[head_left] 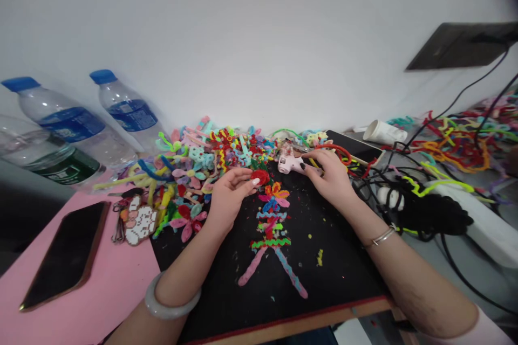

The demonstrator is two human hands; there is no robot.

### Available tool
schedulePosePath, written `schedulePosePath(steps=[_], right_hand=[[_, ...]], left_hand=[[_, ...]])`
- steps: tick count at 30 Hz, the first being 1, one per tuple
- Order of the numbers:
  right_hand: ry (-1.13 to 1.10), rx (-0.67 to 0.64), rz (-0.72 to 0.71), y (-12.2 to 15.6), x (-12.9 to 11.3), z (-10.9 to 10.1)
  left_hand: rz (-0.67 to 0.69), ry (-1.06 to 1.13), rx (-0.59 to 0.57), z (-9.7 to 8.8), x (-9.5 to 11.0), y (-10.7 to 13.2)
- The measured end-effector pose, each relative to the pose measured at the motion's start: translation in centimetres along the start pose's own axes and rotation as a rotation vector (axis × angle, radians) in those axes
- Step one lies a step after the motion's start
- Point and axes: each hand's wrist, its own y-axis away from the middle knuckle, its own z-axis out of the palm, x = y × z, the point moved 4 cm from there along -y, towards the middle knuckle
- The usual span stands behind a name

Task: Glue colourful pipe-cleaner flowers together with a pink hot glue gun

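Observation:
My left hand (234,194) pinches a red fuzzy pipe-cleaner flower (260,177) between thumb and fingers, just above the black mat. Opposite it, my right hand (329,178) has its fingers closed around a pale pink glue gun (288,164), whose front end points left toward the flower. Between my forearms a pipe-cleaner figure lies flat: an orange and pink flower (275,192) at the top, wavy bands (271,242) below, and two long legs (289,272) spread apart. Part of the glue gun is hidden by my right fingers.
Behind my hands is a heap of colourful pipe-cleaner pieces (194,159). At left stand plastic bottles (133,113), a phone (65,253) and a beaded keychain (140,223). At right lie another phone (356,148), a paper cup (384,132), black cables (457,264) and a white power strip (481,221).

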Motion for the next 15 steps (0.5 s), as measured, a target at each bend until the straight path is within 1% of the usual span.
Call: schedulePosePath(steps=[2,5,7,9,10,11,13,15], right_hand=[[-0.045,0.016,-0.015,0.2,-0.8,-0.3],[-0.110,-0.030,-0.005,0.5,-1.9,-0.1],[-0.192,-0.091,-0.013,0.8,-2.8,0.2],[-0.306,-0.198,-0.060,1.2,-3.7,0.8],[-0.365,-0.263,-0.064,1.4,-4.2,1.1],[-0.411,-0.302,-0.057,1.6,-4.5,1.2],[-0.462,-0.356,-0.038,1.9,-5.0,1.5],[-0.508,-0.379,-0.013,2.0,-5.3,1.5]], left_hand=[[-0.018,-0.020,-0.045,0.4,0.2,0.2],[-0.046,-0.043,-0.093,0.9,0.1,0.4],[-0.062,-0.071,-0.156,1.3,0.0,0.6],[-0.062,-0.108,-0.237,1.6,-0.2,0.8],[-0.057,-0.130,-0.273,1.8,-0.2,0.9],[-0.051,-0.153,-0.299,1.9,-0.3,0.9],[-0.038,-0.193,-0.322,2.0,-0.4,1.0],[-0.024,-0.218,-0.318,2.0,-0.4,1.1]])
